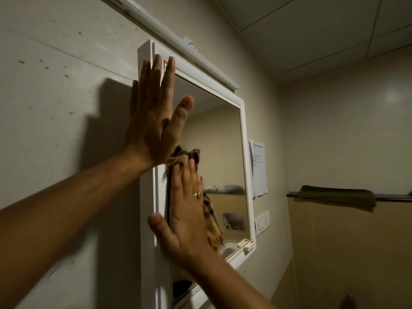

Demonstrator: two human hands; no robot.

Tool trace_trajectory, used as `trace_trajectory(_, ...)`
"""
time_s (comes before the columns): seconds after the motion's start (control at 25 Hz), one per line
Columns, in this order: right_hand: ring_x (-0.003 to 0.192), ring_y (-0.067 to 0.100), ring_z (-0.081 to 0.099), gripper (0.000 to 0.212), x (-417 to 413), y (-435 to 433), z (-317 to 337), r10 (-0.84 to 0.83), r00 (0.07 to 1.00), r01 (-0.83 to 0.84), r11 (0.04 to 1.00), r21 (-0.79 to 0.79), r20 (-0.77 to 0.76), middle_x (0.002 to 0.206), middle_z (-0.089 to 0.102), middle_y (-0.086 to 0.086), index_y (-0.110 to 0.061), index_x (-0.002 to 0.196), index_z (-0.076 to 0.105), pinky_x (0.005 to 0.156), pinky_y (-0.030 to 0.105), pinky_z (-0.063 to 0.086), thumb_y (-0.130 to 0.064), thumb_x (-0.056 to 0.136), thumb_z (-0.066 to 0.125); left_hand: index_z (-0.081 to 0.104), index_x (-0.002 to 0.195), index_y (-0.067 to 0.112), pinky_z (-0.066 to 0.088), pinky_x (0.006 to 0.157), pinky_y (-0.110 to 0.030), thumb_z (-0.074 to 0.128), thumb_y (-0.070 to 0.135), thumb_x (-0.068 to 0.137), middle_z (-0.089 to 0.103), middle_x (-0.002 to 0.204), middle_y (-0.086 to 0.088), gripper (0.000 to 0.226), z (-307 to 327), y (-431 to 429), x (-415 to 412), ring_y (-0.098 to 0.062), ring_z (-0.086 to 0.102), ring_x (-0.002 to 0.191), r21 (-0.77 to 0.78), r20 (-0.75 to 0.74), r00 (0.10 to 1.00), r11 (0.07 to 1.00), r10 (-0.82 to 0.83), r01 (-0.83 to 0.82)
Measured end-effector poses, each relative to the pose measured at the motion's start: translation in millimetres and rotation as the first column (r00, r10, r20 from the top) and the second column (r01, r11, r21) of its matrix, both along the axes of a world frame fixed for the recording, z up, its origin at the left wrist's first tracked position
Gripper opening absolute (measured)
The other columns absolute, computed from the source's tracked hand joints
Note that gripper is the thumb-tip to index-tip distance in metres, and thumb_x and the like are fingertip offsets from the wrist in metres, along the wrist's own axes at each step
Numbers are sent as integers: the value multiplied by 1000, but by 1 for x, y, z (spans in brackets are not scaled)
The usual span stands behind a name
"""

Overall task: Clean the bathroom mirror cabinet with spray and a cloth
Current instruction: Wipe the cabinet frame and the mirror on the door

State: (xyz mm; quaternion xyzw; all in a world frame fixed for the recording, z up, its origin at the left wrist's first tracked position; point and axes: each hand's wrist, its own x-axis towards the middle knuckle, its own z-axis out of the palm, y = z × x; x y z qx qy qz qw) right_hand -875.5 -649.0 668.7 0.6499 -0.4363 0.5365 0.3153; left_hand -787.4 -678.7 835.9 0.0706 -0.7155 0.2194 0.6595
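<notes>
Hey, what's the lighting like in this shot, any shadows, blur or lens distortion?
Head view: dim, warm light, with a hard shadow on the wall beside the left hand; the cloth under the right hand looks blurred; the wide-angle lens exaggerates perspective on the mirror cabinet; a soft glare patch sits on the far wall.

Beige speckled wall (55, 90); paneled ceiling (323, 30); paper sheet (258, 168) on wall; green towel (336, 196) over dark rail (392, 197); switch plate (262, 223).
</notes>
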Motion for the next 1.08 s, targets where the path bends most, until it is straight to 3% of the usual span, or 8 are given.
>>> trace_trajectory(0.2,161,30,0,100,-22,-7,-43,-35,990,33,999,-18,-137,174,-3,6,-8,165,9,127,60,12,-79,95,4,9,165,17,3,126,-54,18,60,102,0,173,-10,77,-20,3,-2,-24,-6,160,20,-7,1000,1000,15,-15)
trace_trajectory(0.28,161,30,3,99,-56,-20,-41,-37,991,30,998,-59,-125,174,2,6,-7,164,13,125,62,16,-79,96,9,9,165,16,3,127,-54,19,60,103,2,173,-10,77,-21,0,-3,-25,-5,160,-9,-11,1000,1000,27,-27)
trace_trajectory(0.52,160,10,2,97,-185,-67,0,-42,955,53,998,-28,293,174,3,-10,-28,166,7,126,59,19,-88,90,15,15,164,8,8,127,-54,20,55,105,9,171,-16,75,-20,-11,-8,-31,3,159,-74,-56,998,997,18,-22)
trace_trajectory(0.64,158,5,1,95,-192,-73,-8,-26,894,13,999,30,447,173,0,-15,-38,164,1,128,54,15,-93,86,10,15,163,7,9,127,-55,18,59,105,9,171,-17,78,-17,-13,-8,-33,3,159,-85,-57,997,995,44,-49)
trace_trajectory(0.8,158,8,-12,99,-156,-62,-55,-77,822,-11,988,151,564,171,-16,-17,-47,158,-15,128,58,9,-100,76,3,15,164,8,10,126,-55,19,59,105,11,171,-17,78,-21,-11,-12,-33,5,159,-69,-72,993,993,92,-97)
trace_trajectory(0.92,156,9,-23,114,-95,-40,-52,-66,864,-35,981,190,499,169,-27,-15,-36,162,-16,128,58,3,-102,71,1,15,164,11,9,126,-54,19,60,104,10,172,-14,78,-21,-6,-9,-31,4,159,-47,-73,992,993,105,-109)
trace_trajectory(1.08,159,21,-19,113,-13,-7,-19,-32,987,22,998,63,158,172,-21,1,-13,165,-6,128,52,-3,-92,84,4,14,164,12,7,126,-54,19,59,104,9,172,-14,77,-23,-3,-7,-31,3,159,-33,-52,994,995,97,-99)
